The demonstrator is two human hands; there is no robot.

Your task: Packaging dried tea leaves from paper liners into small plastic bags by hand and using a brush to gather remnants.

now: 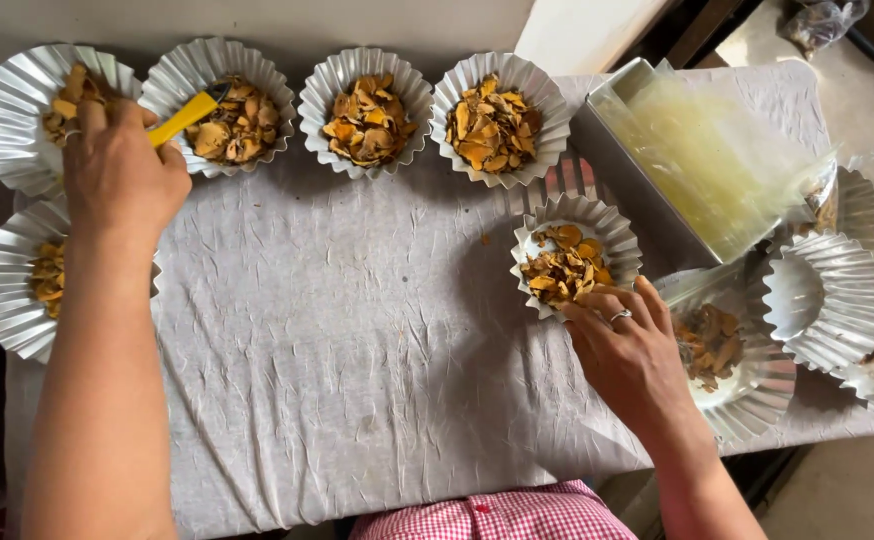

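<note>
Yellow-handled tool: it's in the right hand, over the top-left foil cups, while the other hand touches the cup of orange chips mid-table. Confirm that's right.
Wrong hand. The head view shows the yellow-handled tool in the left hand, over the top-left foil cups; the right hand touches the cup of orange chips mid-table.

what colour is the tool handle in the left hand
Yellow: the plastic tool handle in the left hand, seen in the head view.

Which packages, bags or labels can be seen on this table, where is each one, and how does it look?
Clear plastic bags: a loose, glossy, pale yellowish stack lying in the metal tray at the upper right.
Small clear bag: crumpled, with dark contents, at the top right corner beyond the table.
Clear wrap: beside the tray's right end, holding brownish pieces.
Labels, signs, screens: none visible.
</note>
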